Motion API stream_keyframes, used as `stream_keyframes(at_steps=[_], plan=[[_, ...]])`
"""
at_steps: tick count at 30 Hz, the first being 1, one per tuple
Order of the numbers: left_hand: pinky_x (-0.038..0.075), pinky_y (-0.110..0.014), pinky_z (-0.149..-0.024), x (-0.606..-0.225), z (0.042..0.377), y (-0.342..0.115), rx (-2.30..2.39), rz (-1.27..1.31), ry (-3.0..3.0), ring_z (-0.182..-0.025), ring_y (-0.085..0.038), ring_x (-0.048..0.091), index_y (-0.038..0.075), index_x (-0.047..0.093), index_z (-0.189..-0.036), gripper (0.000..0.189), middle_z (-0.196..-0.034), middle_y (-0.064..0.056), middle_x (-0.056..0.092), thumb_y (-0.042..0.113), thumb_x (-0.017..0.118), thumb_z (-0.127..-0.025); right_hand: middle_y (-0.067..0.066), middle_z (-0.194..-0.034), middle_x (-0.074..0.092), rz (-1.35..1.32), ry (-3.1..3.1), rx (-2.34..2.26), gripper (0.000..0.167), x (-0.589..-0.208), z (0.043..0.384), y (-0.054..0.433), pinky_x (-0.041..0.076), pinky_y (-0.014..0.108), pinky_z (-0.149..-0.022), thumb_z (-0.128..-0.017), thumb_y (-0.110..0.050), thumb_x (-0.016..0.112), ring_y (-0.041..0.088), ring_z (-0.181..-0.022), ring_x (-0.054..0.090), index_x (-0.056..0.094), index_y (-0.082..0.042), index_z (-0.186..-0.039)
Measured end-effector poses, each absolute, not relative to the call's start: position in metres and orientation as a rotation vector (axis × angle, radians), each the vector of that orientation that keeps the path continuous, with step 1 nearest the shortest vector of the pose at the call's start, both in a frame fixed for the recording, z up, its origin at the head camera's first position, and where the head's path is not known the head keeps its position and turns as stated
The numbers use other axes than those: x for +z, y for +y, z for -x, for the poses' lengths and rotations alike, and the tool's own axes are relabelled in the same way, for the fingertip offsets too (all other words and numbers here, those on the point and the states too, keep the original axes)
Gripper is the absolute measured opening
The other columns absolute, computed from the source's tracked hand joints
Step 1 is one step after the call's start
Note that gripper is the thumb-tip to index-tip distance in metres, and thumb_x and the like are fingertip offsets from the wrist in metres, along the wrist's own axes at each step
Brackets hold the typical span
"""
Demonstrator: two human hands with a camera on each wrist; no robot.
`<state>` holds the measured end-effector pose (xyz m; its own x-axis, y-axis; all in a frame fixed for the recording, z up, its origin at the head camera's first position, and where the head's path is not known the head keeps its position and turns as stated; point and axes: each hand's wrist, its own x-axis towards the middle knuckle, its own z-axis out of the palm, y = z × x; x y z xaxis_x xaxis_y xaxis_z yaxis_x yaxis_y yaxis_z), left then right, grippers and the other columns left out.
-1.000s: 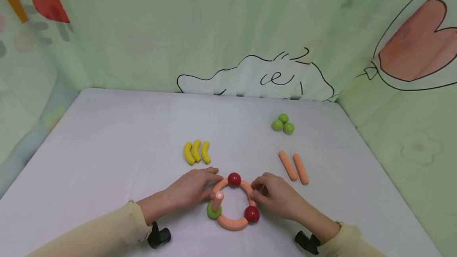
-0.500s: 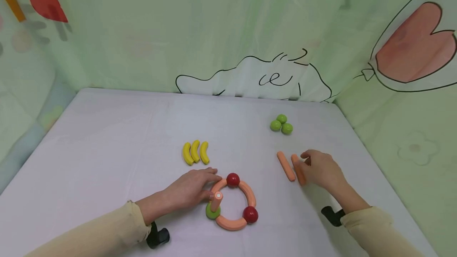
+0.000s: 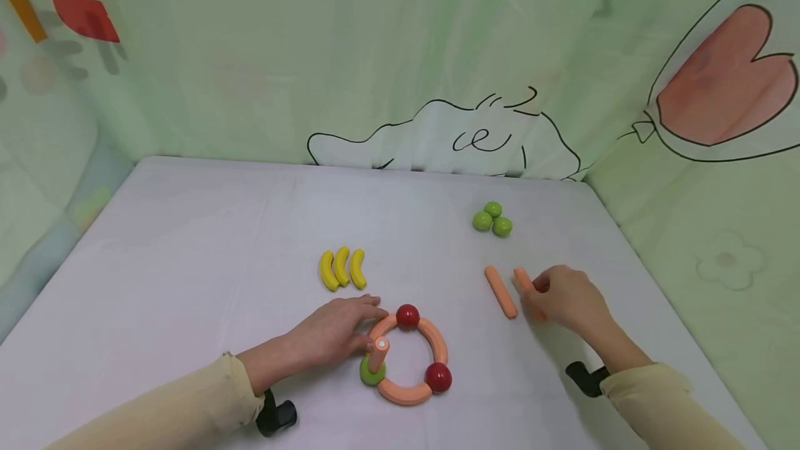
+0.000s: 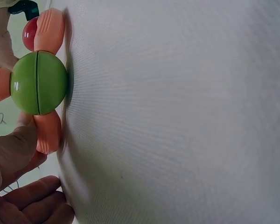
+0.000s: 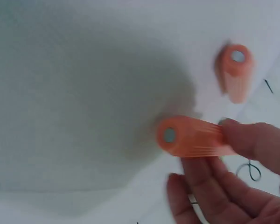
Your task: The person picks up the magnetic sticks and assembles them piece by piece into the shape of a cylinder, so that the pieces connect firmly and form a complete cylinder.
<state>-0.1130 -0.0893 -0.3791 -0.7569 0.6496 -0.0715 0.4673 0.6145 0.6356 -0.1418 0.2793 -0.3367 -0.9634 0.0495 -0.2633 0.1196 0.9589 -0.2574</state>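
Right hand (image 3: 571, 301): pinching straight orange plastic rod (image 5: 196, 137), thumb one side, fingers other. Grip is around mid-length; both ends stick out past the fingers, near end showing a grey disc. Can't tell if it's fully off the white table (image 3: 219, 248). Second straight orange rod (image 3: 501, 292) lies just left of it, untouched.

Left hand (image 3: 331, 332): fingers loose, thumb touching curved orange plastic segment (image 4: 48, 133) of the ring, next to glossy green ball (image 4: 39, 83). Short orange rod (image 3: 378, 355) stands on that ball.
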Motion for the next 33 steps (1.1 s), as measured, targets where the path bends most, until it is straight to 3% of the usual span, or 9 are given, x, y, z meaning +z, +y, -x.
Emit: stream_keyframes(at_steps=[6, 9, 12, 14, 16, 19, 27, 33], plan=[[0.044, -0.052, -0.113, -0.381, 0.114, -0.089, 0.875, -0.893, 2.544, -0.139, -0.037, 0.053, 0.002, 0.068, -0.128, 0.038, -0.141, -0.02, 0.062, 0.007, 0.074, -0.091, 0.013, -0.105, 0.077, 0.059, 3.028, -0.724, 0.032, -0.328, 0.12, 0.264, 0.052, 0.031, -0.069, -0.093, -0.026, 0.072, 0.03, -0.096, 0.069, 0.072, 0.0, -0.112], [0.044, -0.052, -0.113, -0.381, 0.113, -0.089, 0.877, -0.887, 2.541, -0.139, -0.037, 0.053, 0.002, 0.068, -0.128, 0.038, -0.141, -0.02, 0.062, 0.007, 0.074, -0.091, 0.007, -0.104, 0.078, 0.221, 3.107, -0.849, 0.026, -0.326, 0.105, 0.25, 0.051, 0.021, -0.078, -0.09, -0.021, 0.078, 0.029, -0.105, 0.069, 0.074, -0.006, -0.11], [0.044, -0.053, -0.114, -0.38, 0.113, -0.088, 0.876, -0.884, 2.54, -0.139, -0.037, 0.053, 0.001, 0.067, -0.129, 0.039, -0.142, -0.021, 0.061, 0.007, 0.074, -0.091, 0.003, -0.107, 0.078, 0.453, 3.119, -1.016, 0.02, -0.328, 0.092, 0.237, 0.044, 0.006, -0.09, -0.087, -0.011, 0.081, 0.01, -0.116, 0.067, 0.075, -0.013, -0.106], [0.043, -0.053, -0.114, -0.38, 0.113, -0.088, 0.876, -0.877, 2.538, -0.139, -0.038, 0.053, 0.001, 0.067, -0.129, 0.039, -0.143, -0.021, 0.061, 0.008, 0.074, -0.091, 0.002, -0.113, 0.077, 0.593, 3.084, -1.104, 0.026, -0.329, 0.085, 0.229, 0.037, 0.002, -0.098, -0.085, -0.005, 0.081, -0.002, -0.124, 0.06, 0.075, -0.017, -0.107], [0.043, -0.053, -0.114, -0.38, 0.113, -0.088, 0.877, -0.867, 2.535, -0.139, -0.038, 0.052, 0.001, 0.067, -0.13, 0.04, -0.143, -0.021, 0.06, 0.008, 0.074, -0.092, -0.002, -0.119, 0.075, 0.696, 3.025, -1.17, 0.032, -0.331, 0.078, 0.222, 0.038, 0.005, -0.101, -0.084, -0.003, 0.081, -0.012, -0.132, 0.049, 0.074, -0.024, -0.107], [0.043, -0.053, -0.114, -0.38, 0.113, -0.088, 0.881, -0.85, 2.529, -0.14, -0.037, 0.052, 0.002, 0.066, -0.131, 0.04, -0.144, -0.02, 0.059, 0.009, 0.074, -0.092, -0.004, -0.123, 0.073, 0.762, 2.929, -1.22, 0.032, -0.334, 0.07, 0.213, 0.039, 0.011, -0.104, -0.085, -0.005, 0.082, -0.009, -0.138, 0.045, 0.073, -0.028, -0.105], [0.042, -0.054, -0.114, -0.38, 0.113, -0.088, 0.892, -0.836, 2.518, -0.14, -0.038, 0.052, 0.003, 0.066, -0.131, 0.04, -0.145, -0.02, 0.058, 0.009, 0.074, -0.092, -0.007, -0.121, 0.072, 0.83, 2.76, -1.19, 0.021, -0.344, 0.056, 0.2, 0.045, 0.025, -0.109, -0.089, -0.017, 0.08, 0.007, -0.138, 0.052, 0.073, -0.035, -0.099], [0.043, -0.053, -0.114, -0.382, 0.114, -0.088, 0.896, -0.844, 2.522, -0.14, -0.037, 0.052, 0.003, 0.066, -0.131, 0.04, -0.145, -0.02, 0.059, 0.008, 0.074, -0.092, -0.009, -0.117, 0.073, 0.836, 2.747, -1.194, 0.02, -0.347, 0.055, 0.199, 0.048, 0.027, -0.107, -0.089, -0.017, 0.08, 0.01, -0.134, 0.056, 0.073, -0.033, -0.1]])
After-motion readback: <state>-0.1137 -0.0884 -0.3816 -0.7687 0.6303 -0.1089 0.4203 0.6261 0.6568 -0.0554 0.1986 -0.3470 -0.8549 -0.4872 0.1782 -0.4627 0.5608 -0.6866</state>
